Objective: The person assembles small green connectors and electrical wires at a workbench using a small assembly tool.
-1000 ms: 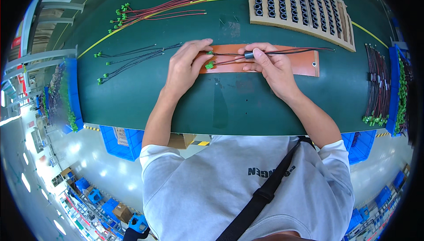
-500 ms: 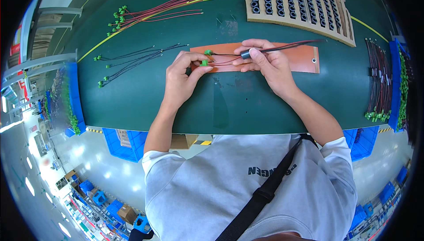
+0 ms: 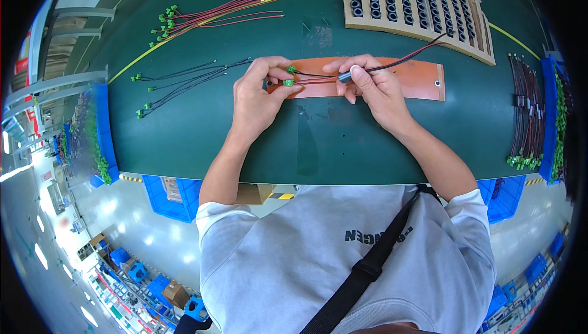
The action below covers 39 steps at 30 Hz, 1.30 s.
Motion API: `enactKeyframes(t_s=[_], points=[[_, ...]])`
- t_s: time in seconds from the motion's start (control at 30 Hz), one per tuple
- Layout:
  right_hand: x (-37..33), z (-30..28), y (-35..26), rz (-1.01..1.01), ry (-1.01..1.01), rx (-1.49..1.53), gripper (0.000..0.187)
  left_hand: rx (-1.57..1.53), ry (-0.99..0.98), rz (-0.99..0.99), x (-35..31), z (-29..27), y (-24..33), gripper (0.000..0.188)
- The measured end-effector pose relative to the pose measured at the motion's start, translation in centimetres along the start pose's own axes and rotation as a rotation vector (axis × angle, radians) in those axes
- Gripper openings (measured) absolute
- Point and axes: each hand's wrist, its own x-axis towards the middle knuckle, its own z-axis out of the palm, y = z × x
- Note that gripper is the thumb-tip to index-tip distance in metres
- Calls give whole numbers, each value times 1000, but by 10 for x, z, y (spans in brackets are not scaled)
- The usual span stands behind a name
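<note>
My left hand [image 3: 260,92] pinches a green connector [image 3: 288,82] whose red wire runs to the right. A second green connector [image 3: 291,69], on a black wire, sits just beyond it near my fingertips. In my right hand [image 3: 375,86], thumb and fingers close around a black ferrite ring [image 3: 345,77]. Both wires pass through the ring and come out on its right side as a red and black pair of wire ends [image 3: 416,50]. Beneath both hands lies an orange-brown strip [image 3: 416,81] on the green table [image 3: 367,144].
Red wires [image 3: 226,9] with green connectors lie at the far left, black wires [image 3: 190,83] nearer. A wooden tray [image 3: 416,25] of black rings stands far right. Finished-looking wire bundles [image 3: 527,110] lie at the right edge beside a blue bin [image 3: 548,120]. Another blue bin [image 3: 104,129] is left.
The left hand has shifted slightly right and away from me, bringing the green connectors closer together. The wire ends right of the ring have swung and now curve farther away from me.
</note>
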Motion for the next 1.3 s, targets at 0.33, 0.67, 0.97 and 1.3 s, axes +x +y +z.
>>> enactKeyframes(t_s=[0.33,0.67,0.97,1.3], points=[[-1,2,1,30,20,-47,21,148,-123,-87,10,-10,26,42],[-3,0,3,2,10,-41,20,167,-106,11,7,-2,13,43],[-3,3,-2,72,-18,-120,19,47,-166,68,10,-8,-10,37],[4,8,-9,79,-156,-421,21,271,70,737,19,-9,5,34]])
